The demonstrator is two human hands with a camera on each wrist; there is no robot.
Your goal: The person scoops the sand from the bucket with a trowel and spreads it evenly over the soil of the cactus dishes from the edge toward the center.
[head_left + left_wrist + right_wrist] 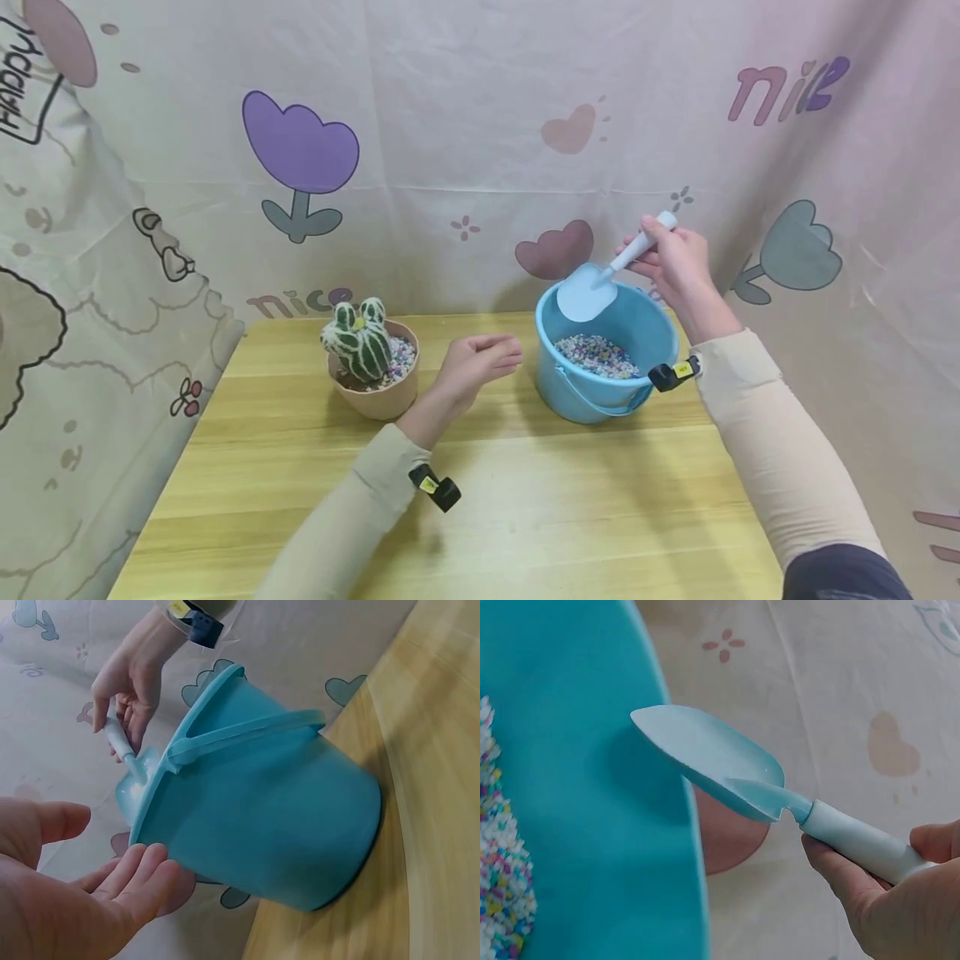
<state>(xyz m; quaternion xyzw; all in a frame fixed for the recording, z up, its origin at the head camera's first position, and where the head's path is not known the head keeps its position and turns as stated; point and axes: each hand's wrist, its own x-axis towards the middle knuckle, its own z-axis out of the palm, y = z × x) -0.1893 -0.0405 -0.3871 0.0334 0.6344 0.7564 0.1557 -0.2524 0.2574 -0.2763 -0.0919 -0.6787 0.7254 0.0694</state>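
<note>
My right hand (678,258) grips the white handle of a small light-blue trowel (587,293) above the far left rim of a blue bucket (577,392). The trowel's blade slants down over the bucket's mouth, and in the right wrist view its scoop (705,754) looks bare. Multicoloured gravel (596,354) covers the bucket's bottom. My left hand (476,367) is held over the table between bucket and pot, its fingers loosely extended and holding nothing. Left of it stands a tan pot (382,404) with a striped green cactus (363,346) and similar gravel in it.
The wooden table (480,508) carries the pot and the bucket near its back edge. A printed cloth (450,100) hangs right behind them and along the sides. The bucket's handle (600,408) hangs down on its near side.
</note>
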